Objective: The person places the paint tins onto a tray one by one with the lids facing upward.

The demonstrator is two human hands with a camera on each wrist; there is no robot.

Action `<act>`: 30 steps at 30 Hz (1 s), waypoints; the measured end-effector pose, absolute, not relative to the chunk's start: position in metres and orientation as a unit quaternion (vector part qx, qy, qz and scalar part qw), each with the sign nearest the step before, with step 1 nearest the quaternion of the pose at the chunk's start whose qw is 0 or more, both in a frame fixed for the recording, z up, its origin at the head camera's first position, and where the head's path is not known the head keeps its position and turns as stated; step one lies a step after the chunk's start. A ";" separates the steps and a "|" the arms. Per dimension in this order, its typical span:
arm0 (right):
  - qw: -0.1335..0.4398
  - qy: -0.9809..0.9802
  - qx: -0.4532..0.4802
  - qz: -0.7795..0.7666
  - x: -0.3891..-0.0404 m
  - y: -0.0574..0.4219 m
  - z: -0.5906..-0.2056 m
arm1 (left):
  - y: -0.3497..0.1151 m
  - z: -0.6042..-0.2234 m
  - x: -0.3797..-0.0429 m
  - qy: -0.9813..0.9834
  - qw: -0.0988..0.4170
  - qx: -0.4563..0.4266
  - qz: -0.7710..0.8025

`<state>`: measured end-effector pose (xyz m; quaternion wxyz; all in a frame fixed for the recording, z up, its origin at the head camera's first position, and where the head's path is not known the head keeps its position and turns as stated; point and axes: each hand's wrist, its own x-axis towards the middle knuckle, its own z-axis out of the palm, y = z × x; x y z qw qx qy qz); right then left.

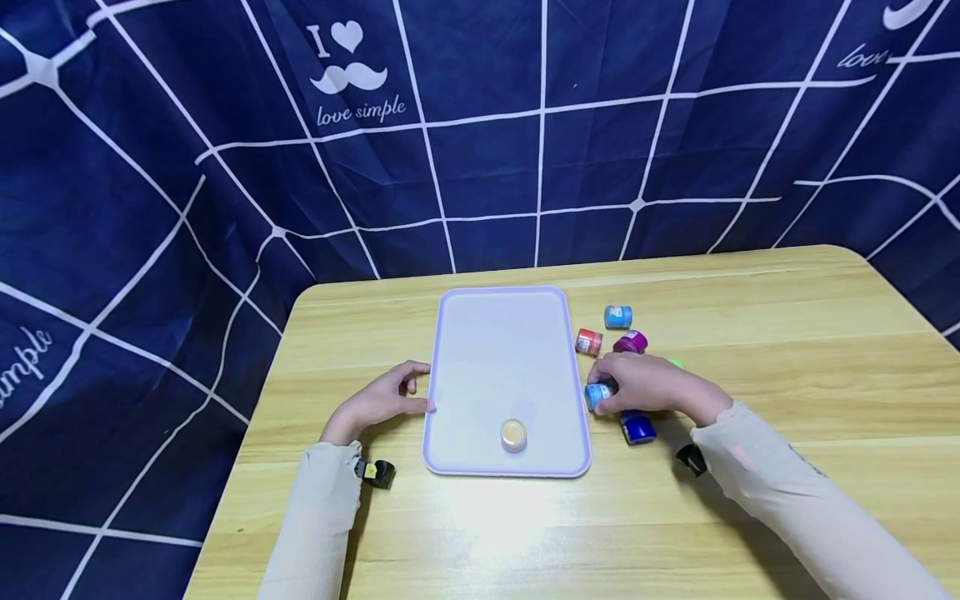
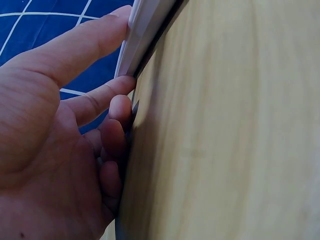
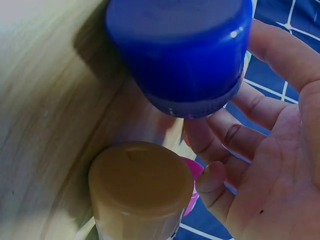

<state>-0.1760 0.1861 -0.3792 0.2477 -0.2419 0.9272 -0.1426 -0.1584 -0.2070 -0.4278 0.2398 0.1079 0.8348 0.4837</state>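
We see a navy cloth point(image 1: 480, 175) with white grid lines, printed "I", a heart, a moustache and "love simple"; we also read "love" at upper right and "simple" at far left. Before it is a wood-grained table point(image 1: 787, 400), bearing a pale tray point(image 1: 502, 358) with a lilac rim and rounded corners.

The left hand point(image 1: 384, 396) sets a parted thumb and forefinger against the tray's left edge, its other fingers bent. The right hand point(image 1: 645, 383) reaches across from the right, palm down, pinching a light-blue jar point(image 1: 598, 393) just beside the tray's right edge.

Near that hand we find a dark-blue jar point(image 1: 638, 428), a glossy magenta jar point(image 1: 631, 342), a red jar point(image 1: 588, 342) and another blue jar point(image 1: 618, 317). A tan-topped jar point(image 1: 513, 435) stands upright on the tray's near part. Label print is too small for us to read.
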 end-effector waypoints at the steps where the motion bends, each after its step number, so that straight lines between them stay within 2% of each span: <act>1: 0.248 0.927 -0.240 -0.143 -0.176 0.186 -0.379 | -0.207 -0.428 -0.159 0.835 0.240 0.108 0.483; 16: 0.241 0.928 -0.236 -0.162 -0.175 0.190 -0.380 | -0.206 -0.427 -0.159 0.838 0.238 0.105 0.480; 30: 0.218 0.920 -0.235 -0.226 -0.171 0.195 -0.361 | -0.206 -0.425 -0.158 0.845 0.237 0.104 0.468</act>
